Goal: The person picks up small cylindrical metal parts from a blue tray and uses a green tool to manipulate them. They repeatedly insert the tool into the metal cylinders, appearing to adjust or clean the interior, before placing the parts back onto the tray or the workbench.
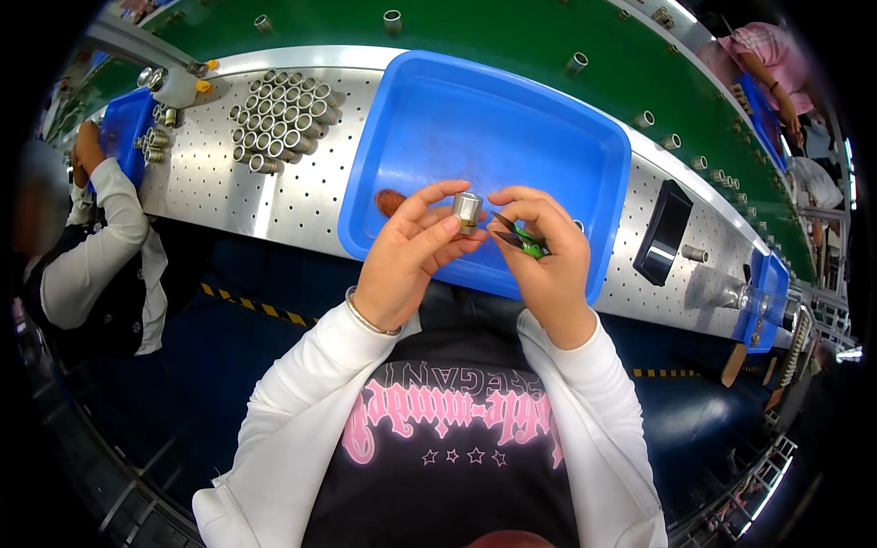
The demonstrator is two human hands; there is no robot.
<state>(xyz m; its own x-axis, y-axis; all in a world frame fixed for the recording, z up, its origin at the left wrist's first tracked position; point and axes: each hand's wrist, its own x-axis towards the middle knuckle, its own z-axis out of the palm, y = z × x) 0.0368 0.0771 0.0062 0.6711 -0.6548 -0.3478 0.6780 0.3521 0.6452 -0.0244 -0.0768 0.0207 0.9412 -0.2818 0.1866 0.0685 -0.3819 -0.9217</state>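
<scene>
Between the thumb and fingers of my left hand (402,251) is a short metal pipe fitting (467,208), silvery with a yellowish band low on it. My right hand (559,265) is closed around small green-handled snips (530,243), whose dark blades point left toward the fitting. The fingertips of my right hand are close to the fitting; I cannot tell whether they touch it. Both hands are over the near side of a large blue tray (364,173). A reddish-brown wad (390,201) lies inside it, next to my left hand, and a small ring-shaped part shows beside my right hand.
Many similar fittings (279,119) stand grouped on the perforated metal table (324,196) at left. Beyond runs a green conveyor belt (493,27) with scattered fittings. A black rectangular object (664,231) and one fitting (694,253) lie at right. Other people work at far left and far right.
</scene>
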